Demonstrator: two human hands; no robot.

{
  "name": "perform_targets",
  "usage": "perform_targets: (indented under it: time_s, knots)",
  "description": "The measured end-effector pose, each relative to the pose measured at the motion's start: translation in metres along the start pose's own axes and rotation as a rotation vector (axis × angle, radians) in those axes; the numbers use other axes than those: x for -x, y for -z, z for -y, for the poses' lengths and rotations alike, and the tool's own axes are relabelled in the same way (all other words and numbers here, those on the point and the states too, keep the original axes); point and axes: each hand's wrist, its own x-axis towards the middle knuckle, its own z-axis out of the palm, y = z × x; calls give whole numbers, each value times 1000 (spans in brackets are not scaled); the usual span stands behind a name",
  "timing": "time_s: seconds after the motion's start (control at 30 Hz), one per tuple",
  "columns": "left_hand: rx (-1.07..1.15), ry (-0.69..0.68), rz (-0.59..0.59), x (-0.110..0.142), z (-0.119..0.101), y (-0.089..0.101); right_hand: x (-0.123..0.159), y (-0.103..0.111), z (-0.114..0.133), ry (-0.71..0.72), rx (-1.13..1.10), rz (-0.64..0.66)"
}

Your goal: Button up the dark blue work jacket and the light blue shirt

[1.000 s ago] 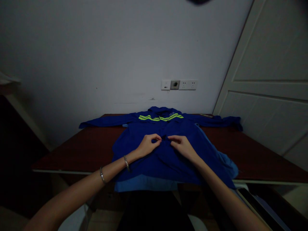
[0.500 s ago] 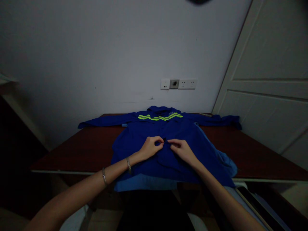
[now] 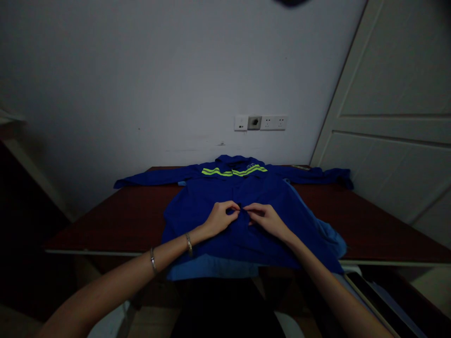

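A dark blue work jacket (image 3: 204, 202) with yellow-green stripes across the chest lies spread on the table, its collar toward the wall and both sleeves stretched out sideways. At the middle of its front, my left hand (image 3: 223, 217) pinches the fabric edge between thumb and forefinger. Close beside it, fingertips almost meeting, my right hand (image 3: 265, 218) pinches the same front edge. A small dark spot shows between the fingertips; whether it is a gap or a fastener I cannot tell. Lighter blue cloth (image 3: 214, 267) sticks out under the hem and along the right side.
The reddish-brown table (image 3: 134, 220) stands against a pale wall with a row of sockets (image 3: 260, 123). A white panelled door (image 3: 394, 112) rises at the right. Below the right front edge are flat items (image 3: 373, 300), dimly lit. A white seat edge (image 3: 112, 324) shows at lower left.
My right hand has shifted slightly left, bringing its fingertips closer to those of my left hand. The jacket lies as before, with small shifts in the folds near the fingers.
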Motion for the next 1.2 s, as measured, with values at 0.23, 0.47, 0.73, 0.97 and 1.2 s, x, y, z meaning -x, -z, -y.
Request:
perform_targets:
  time_s: [0.23,0.47,0.73,0.97,1.2]
  knots:
    - [72,28,-22,2,0,-3,-3,-4,-2,119,207,-46]
    - [232,188,-79,4,1,-8,-2,-6,4,344,442,-101]
    - [278,256,-96,2,-2,-7,-1,-6,5,448,594,-85]
    - [320,301,-69,-1,4,-7,0,-6,6,470,753,-116]
    - [411,395,-63,-3,7,-6,0,-6,6,471,817,-112]
